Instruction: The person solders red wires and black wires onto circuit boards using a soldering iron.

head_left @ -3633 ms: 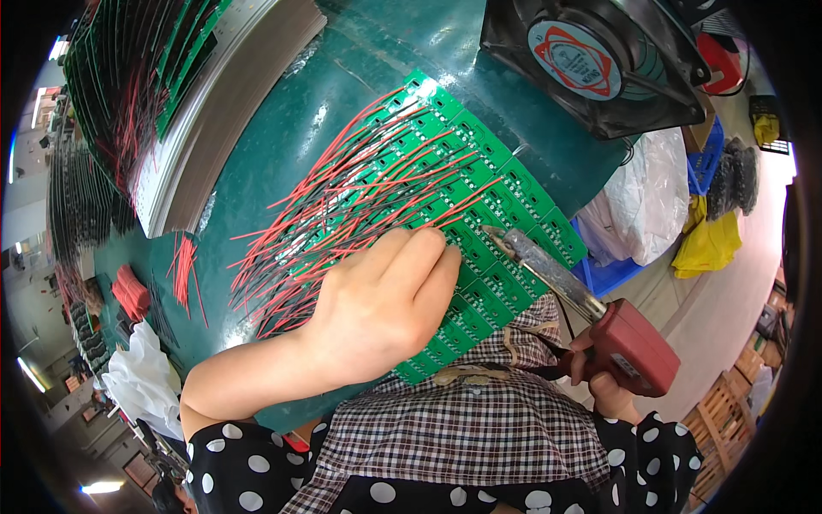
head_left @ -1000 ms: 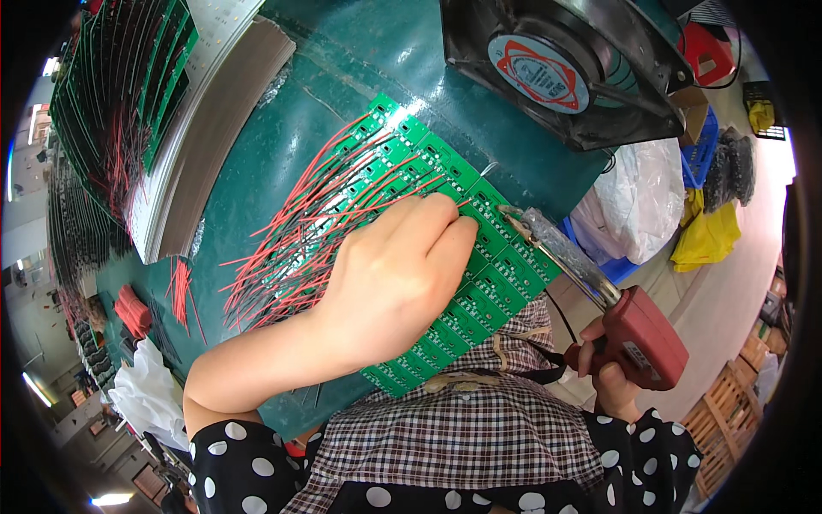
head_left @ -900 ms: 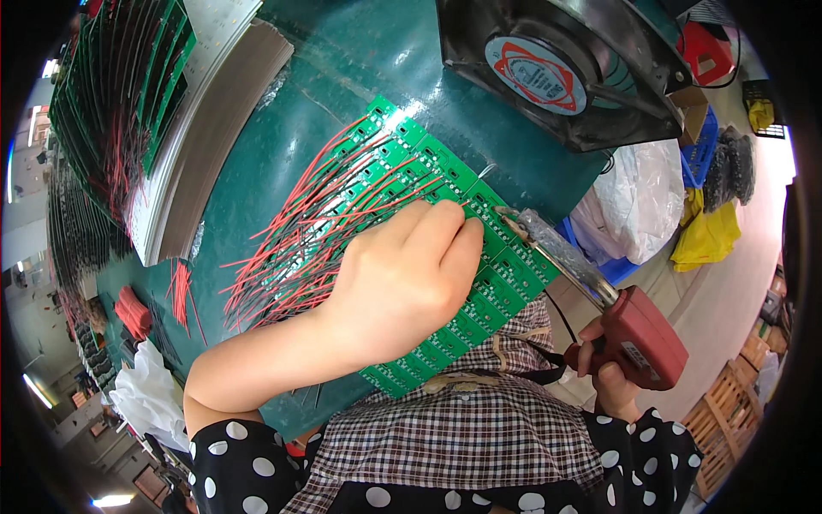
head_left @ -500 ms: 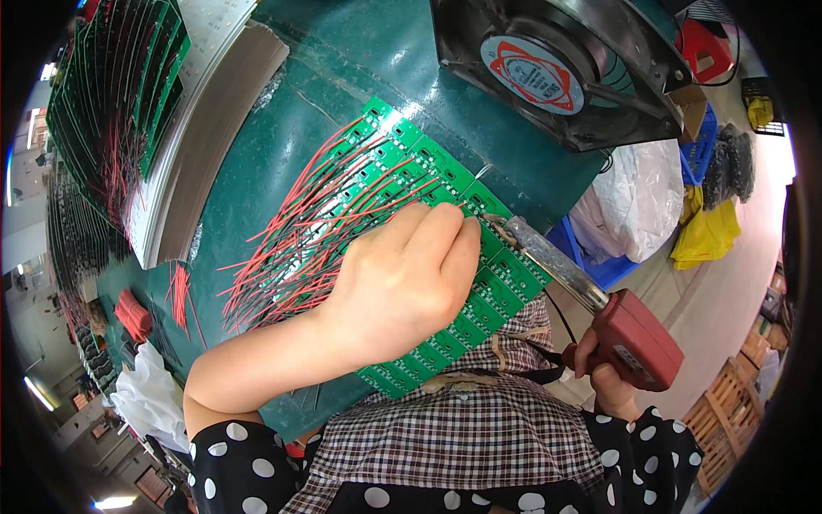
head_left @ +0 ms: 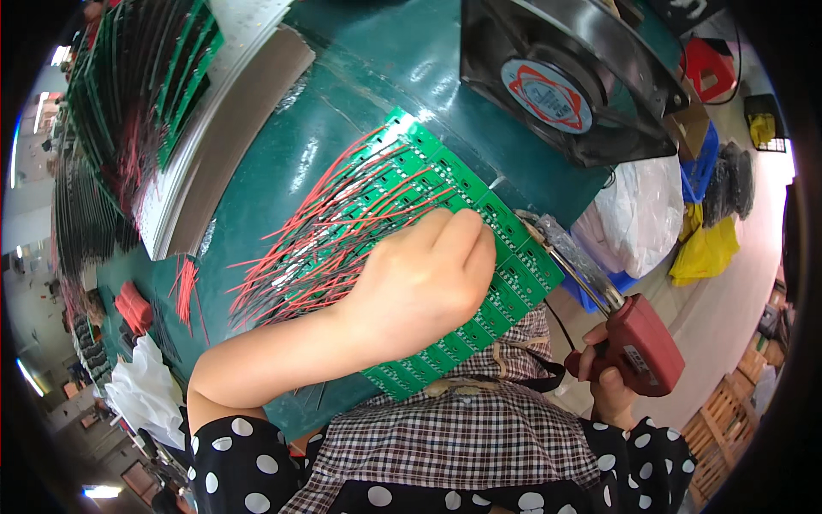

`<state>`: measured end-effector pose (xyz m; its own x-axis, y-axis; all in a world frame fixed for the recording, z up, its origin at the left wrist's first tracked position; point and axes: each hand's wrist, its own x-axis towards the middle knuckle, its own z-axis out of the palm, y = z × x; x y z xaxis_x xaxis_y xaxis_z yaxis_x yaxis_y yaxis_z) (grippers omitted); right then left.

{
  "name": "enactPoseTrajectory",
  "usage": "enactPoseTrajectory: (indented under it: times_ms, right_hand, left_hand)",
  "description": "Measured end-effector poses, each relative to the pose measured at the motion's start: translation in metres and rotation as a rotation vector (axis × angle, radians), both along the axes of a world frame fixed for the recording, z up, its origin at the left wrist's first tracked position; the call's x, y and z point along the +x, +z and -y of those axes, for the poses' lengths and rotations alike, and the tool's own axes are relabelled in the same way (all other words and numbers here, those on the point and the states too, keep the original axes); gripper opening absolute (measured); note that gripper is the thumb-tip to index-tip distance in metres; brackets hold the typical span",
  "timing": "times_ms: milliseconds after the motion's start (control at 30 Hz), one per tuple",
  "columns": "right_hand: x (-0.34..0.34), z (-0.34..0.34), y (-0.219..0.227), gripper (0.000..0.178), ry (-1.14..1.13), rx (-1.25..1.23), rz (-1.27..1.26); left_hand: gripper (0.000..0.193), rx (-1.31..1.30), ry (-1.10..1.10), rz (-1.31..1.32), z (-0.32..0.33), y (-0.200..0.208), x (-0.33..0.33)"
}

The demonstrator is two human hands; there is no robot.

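Observation:
A green circuit board panel [head_left: 467, 338] lies on the table's near edge, with many red and black wires [head_left: 321, 231] fanning out to its left. My left hand [head_left: 428, 278] rests over the middle of the panel, its fingers closed in a pinch; the fingertips point down and away, so whatever they grip is hidden. In my right hand [head_left: 610, 390] is a dark red soldering gun [head_left: 638, 347], held by its handle. Its metal barrel slants up and left, and the tip end [head_left: 529, 224] is by the panel's upper right edge, a little right of my left fingers.
A black fan [head_left: 556, 90] stands at the back right. Wired boards [head_left: 184, 77] lean beside a thick curved stack of pale sheets [head_left: 244, 137] at left. Loose red wires [head_left: 186, 291] and a red bundle [head_left: 133, 308] lie nearby. Plastic bags [head_left: 638, 210] are beyond the right edge.
The soldering gun's tip has drawn slightly to the right, away from my left fingers. My left hand stays pinched over the panel. The whole view has shifted a little.

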<state>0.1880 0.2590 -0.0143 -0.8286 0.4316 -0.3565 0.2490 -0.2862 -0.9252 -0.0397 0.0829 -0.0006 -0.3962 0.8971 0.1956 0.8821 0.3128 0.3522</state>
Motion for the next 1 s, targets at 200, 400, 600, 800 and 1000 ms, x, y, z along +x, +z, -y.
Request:
enactPoseTrajectory:
  times_ms: [200,400,600,800,1000]
  right_hand:
    - [0.01,0.013,-0.023,0.054,-0.129,0.19,-0.201]
    - [0.022,-0.003,-0.016,0.045,-0.046,0.093,-0.176]
    - [0.014,0.01,-0.016,0.044,0.005,0.12,-0.167]
    - [0.011,0.027,-0.005,0.046,0.015,0.231,-0.23]
    - [0.026,0.05,0.009,0.044,-0.034,0.237,-0.281]
  left_hand:
    - [0.017,0.033,-0.03,-0.24,0.006,-0.007,0.008]
    - [0.02,0.068,0.107,-0.125,0.061,0.005,0.027]
    - [0.026,-0.06,0.737,-0.274,0.202,0.008,0.009]
    - [0.059,-0.193,0.976,-0.018,0.288,0.006,-0.008]
    - [0.035,-0.246,0.991,-0.136,0.285,-0.006,-0.012]
